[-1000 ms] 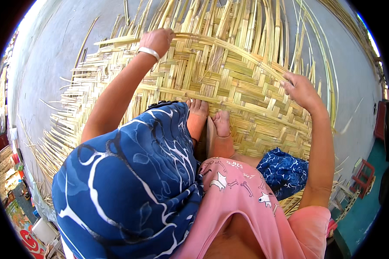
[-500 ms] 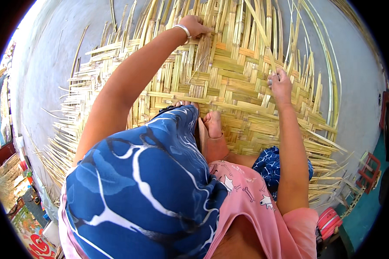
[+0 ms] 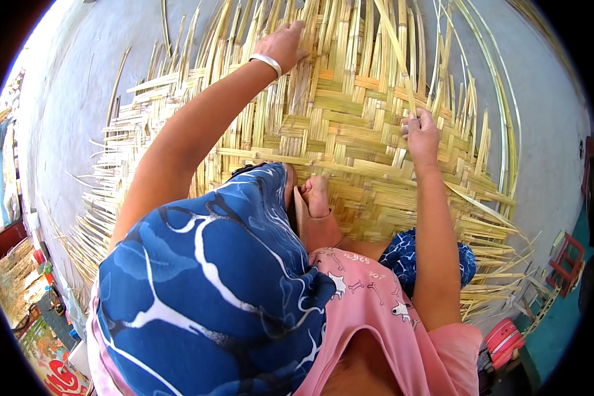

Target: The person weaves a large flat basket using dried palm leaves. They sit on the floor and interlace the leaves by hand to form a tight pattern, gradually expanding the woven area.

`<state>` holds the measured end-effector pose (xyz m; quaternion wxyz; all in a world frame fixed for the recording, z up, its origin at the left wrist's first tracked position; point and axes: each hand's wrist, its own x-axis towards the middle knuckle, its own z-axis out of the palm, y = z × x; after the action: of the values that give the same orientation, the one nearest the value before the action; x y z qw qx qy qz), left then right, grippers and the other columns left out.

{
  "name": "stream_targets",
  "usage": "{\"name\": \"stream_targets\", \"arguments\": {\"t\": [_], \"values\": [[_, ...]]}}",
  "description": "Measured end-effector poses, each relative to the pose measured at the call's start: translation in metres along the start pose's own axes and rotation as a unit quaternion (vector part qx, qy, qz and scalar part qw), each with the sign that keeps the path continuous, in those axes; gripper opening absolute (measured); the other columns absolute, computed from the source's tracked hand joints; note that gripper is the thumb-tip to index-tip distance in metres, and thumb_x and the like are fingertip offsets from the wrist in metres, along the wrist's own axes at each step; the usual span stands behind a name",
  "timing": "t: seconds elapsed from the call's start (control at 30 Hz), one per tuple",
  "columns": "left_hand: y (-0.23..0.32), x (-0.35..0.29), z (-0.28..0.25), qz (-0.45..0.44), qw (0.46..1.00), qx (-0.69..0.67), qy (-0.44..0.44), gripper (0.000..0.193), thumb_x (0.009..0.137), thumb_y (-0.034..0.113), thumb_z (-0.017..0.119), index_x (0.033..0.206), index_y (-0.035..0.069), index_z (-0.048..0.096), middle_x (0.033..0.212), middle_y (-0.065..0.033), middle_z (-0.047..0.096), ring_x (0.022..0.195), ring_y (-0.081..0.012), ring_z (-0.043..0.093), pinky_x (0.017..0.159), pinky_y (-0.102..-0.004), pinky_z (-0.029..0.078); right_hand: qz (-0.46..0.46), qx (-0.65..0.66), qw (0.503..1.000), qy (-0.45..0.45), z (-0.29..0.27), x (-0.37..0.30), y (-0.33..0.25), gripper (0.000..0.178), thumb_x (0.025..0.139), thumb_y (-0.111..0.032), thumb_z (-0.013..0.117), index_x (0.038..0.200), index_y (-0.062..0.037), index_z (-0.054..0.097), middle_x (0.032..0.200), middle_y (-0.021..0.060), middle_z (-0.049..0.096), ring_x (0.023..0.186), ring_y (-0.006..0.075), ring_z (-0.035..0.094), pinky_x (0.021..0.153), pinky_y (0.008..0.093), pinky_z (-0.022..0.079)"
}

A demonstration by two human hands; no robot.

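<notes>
A large woven mat of pale yellow bamboo strips [image 3: 350, 125] lies on the grey floor, its loose ends fanning out at the edges. My left hand [image 3: 282, 43], with a silver bangle at the wrist, reaches far forward and presses flat on the upright strips at the mat's far side. My right hand [image 3: 421, 135] is closed around one long loose bamboo strip [image 3: 397, 46] that rises toward the top of the view. My bare feet [image 3: 317, 195] rest on the mat in front of me. My blue patterned knee [image 3: 211, 277] fills the lower left.
Grey concrete floor [image 3: 79, 86] surrounds the mat. Curved thin bamboo strips [image 3: 501, 99] lie at the right edge. A red stool [image 3: 564, 261] stands at the far right, a red object [image 3: 505, 336] at the lower right, and cluttered goods [image 3: 20, 284] at the lower left.
My left hand has stretched further forward across the mat. My right hand has moved up and taken hold of a long strip, and my view has leaned forward.
</notes>
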<state>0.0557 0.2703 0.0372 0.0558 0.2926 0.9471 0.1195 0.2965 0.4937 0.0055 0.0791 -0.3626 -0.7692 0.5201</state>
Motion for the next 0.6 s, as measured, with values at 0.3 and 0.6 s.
{"name": "stream_targets", "arguments": {"t": [0.3, 0.6], "values": [[0.023, 0.072, 0.020, -0.029, 0.987, -0.089, -0.133, 0.030, 0.075, 0.025, 0.066, 0.092, 0.000, 0.066, 0.077, -0.0160, 0.067, 0.070, -0.0266, 0.064, 0.068, -0.0390, 0.051, 0.018, 0.077, 0.997, -0.005, -0.001, -0.006, -0.003, 0.017, 0.094, -0.013, 0.048, 0.101, 0.0012, 0.055, 0.080, 0.0058, 0.061, 0.061, 0.0097, 0.057, 0.054, 0.0242, 0.047], [0.044, 0.081, 0.008, -0.069, 0.990, -0.052, -0.115, 0.052, 0.070, 0.040, 0.075, 0.095, -0.004, 0.065, 0.080, -0.0180, 0.067, 0.074, -0.0301, 0.067, 0.071, -0.0369, 0.054, 0.019, 0.209, 0.977, -0.022, -0.003, -0.002, -0.033, 0.017, 0.095, -0.014, 0.049, 0.100, 0.0008, 0.055, 0.079, 0.0033, 0.059, 0.065, 0.0081, 0.056, 0.057, 0.0212, 0.046]]}}
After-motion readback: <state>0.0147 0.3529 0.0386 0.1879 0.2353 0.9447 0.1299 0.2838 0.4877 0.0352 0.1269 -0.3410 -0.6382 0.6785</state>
